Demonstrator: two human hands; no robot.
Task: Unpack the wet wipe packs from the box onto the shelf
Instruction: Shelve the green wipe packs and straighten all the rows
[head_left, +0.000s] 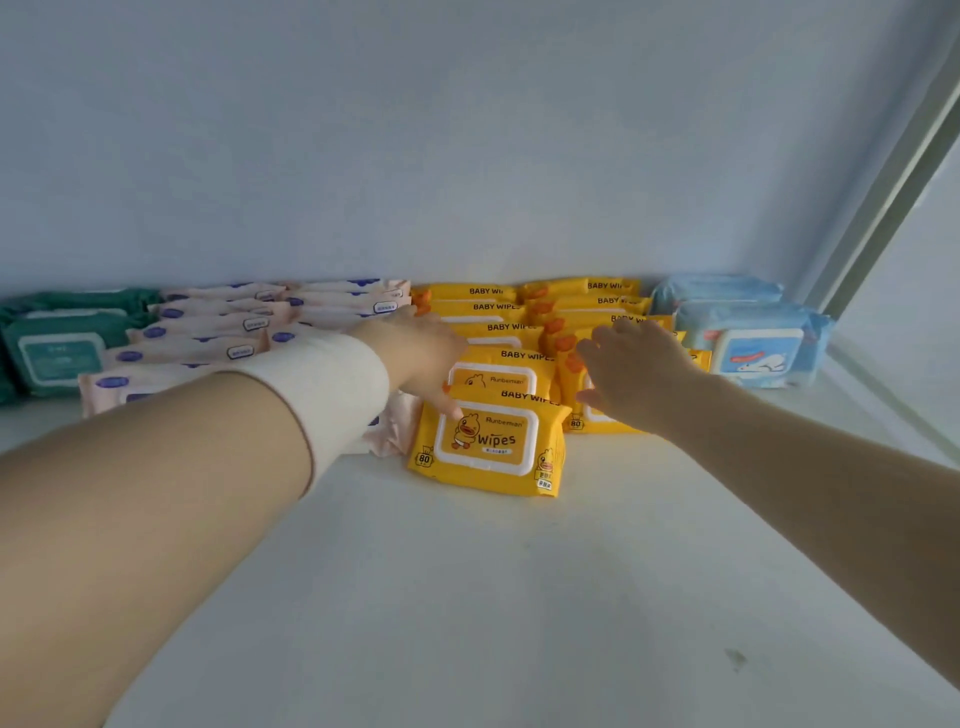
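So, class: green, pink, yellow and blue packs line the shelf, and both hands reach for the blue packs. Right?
No. The head view shows the left hand and right hand at the yellow packs, not the blue packs.

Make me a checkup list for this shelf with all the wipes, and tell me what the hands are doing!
Surface: white shelf, bare in front, with one small dark mark.
Job's things: yellow duck packs in two overlapping columns in the middle; pink packs to their left; green packs far left; blue packs on the right.
Clutter: nothing seen.
Hands: left hand and right hand both open, stretched over the yellow packs; white band on the left wrist.
Cables: nothing seen.
Surroundings: plain pale wall behind; grey post at right.
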